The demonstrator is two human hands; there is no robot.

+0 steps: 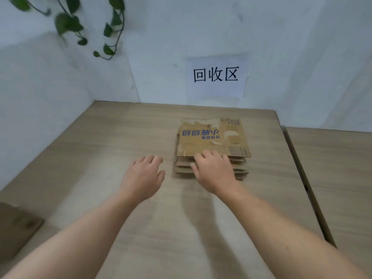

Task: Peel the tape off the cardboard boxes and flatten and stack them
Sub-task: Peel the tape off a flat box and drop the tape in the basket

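A stack of flattened cardboard boxes (213,137) lies on the wooden table (120,137) near the back wall; the top sheet bears blue printed characters and torn patches. My right hand (214,171) rests over the stack's near edge, fingers spread and slightly bent on the cardboard. My left hand (144,176) hovers just left of the stack, fingers relaxed, holding nothing and apart from the cardboard.
Another brown cardboard piece (18,228) lies at the table's near left edge. A paper sign (216,76) hangs on the white wall behind the stack. A leafy vine (90,27) hangs at top left. A second table (338,178) adjoins on the right.
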